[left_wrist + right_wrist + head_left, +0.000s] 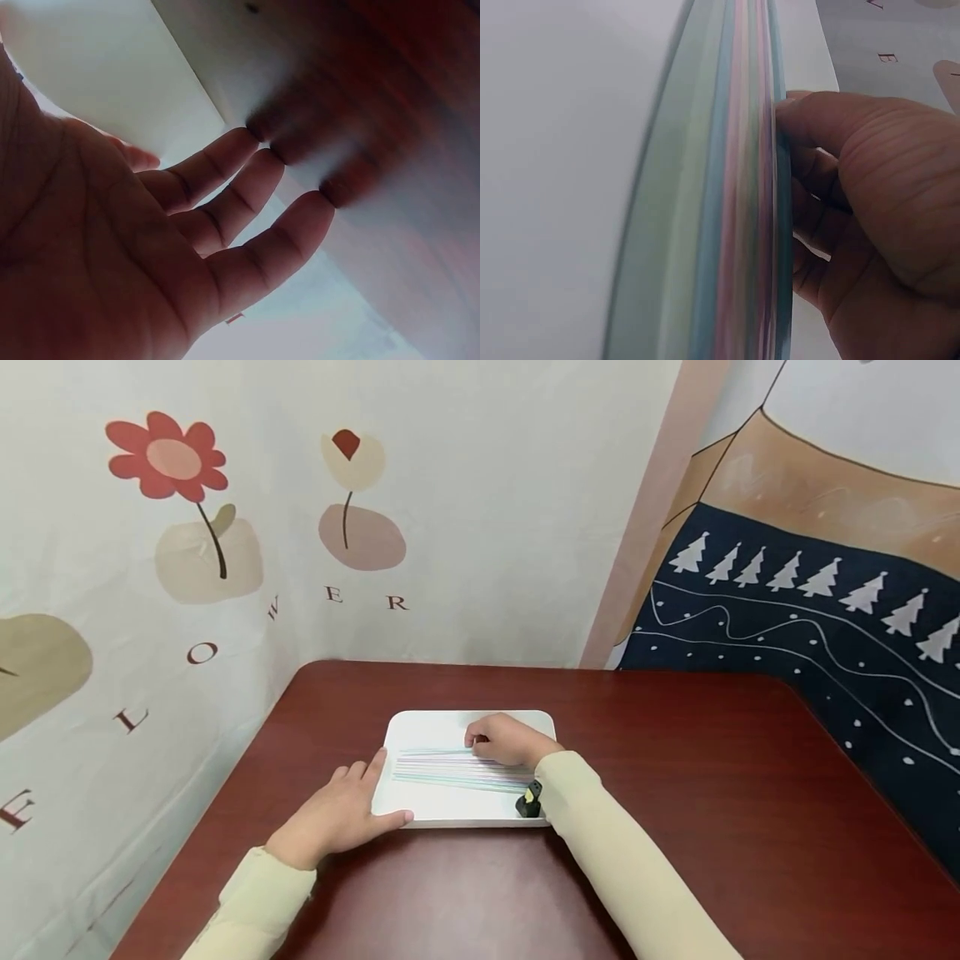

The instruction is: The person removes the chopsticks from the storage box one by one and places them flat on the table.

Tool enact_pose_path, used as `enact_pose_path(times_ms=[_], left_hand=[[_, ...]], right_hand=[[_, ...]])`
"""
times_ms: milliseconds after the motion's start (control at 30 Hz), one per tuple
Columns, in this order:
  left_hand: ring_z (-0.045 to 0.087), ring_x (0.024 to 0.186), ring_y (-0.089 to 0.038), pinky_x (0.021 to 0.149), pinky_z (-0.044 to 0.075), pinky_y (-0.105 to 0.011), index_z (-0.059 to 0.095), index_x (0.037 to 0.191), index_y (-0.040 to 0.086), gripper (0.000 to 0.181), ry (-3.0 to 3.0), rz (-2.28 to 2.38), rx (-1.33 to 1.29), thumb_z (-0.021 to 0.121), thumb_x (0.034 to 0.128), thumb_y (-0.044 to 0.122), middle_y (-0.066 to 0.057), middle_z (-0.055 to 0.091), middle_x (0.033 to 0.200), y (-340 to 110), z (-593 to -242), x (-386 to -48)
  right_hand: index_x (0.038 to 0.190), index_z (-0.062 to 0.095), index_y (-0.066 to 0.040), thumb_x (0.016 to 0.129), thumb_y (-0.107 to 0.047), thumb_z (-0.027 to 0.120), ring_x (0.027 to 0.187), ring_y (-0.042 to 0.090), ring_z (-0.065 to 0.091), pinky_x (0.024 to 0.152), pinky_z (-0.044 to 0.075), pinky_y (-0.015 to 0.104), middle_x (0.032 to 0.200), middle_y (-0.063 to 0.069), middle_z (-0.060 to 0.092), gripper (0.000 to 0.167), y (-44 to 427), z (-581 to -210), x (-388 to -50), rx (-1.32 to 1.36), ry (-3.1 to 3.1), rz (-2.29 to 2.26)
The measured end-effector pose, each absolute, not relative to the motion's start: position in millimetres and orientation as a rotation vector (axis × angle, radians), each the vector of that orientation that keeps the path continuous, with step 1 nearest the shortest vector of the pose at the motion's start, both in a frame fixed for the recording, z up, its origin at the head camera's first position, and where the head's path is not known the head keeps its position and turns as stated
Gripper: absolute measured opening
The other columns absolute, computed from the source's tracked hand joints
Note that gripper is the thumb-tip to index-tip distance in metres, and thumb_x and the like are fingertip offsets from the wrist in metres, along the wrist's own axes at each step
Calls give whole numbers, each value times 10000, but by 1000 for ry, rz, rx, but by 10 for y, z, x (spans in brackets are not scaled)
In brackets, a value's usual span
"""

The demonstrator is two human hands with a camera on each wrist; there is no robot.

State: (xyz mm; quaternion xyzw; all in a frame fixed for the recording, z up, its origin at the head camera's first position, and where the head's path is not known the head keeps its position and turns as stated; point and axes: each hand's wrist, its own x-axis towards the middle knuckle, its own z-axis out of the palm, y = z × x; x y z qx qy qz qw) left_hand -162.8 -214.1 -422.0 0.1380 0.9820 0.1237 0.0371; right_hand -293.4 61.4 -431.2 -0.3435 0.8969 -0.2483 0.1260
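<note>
The coloured strips (712,225) — thin lengths in teal, pale green, blue, pink and purple — lie side by side on a white board (450,808) with rounded corners, running roughly along its longer direction. The right hand (506,739) is at the far edge of the bunch, its thumb and forefinger in a narrow pinch on the outermost strips while its other fingers curl beneath; how many strips are caught between them I cannot tell. The left hand (341,806) holds nothing and is spread wide, fingertips touching the board's left edge and thumb resting along the near edge. A small black and yellow object (529,800) shows just beside the right cuff, over the board's near right corner. Both arms wear pale cream sleeves (637,860). Under the board is a reddish-brown table (697,777) with a glossy surface. Beyond it hangs a whitish backdrop (487,527) printed with flowers and letters — and to the right, a dark blue panel (750,618) bears white trees, wavy lines and dots.
</note>
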Motion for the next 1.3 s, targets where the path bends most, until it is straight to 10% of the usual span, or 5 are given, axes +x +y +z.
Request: enact_pose_path(times_ms=[1300], left_hand=[[470,1185,-424,936,429,-519,256,1540,-38,1166,3015,417,442,572,791,798,-224,511,1292,-2153,-4203,-1634]], right_hand=[[972,659,-195,1010,-54,521,841,113,536,784,449,275,934,-70,613,201,600,-4305,-2949,-1071,2623,-733]])
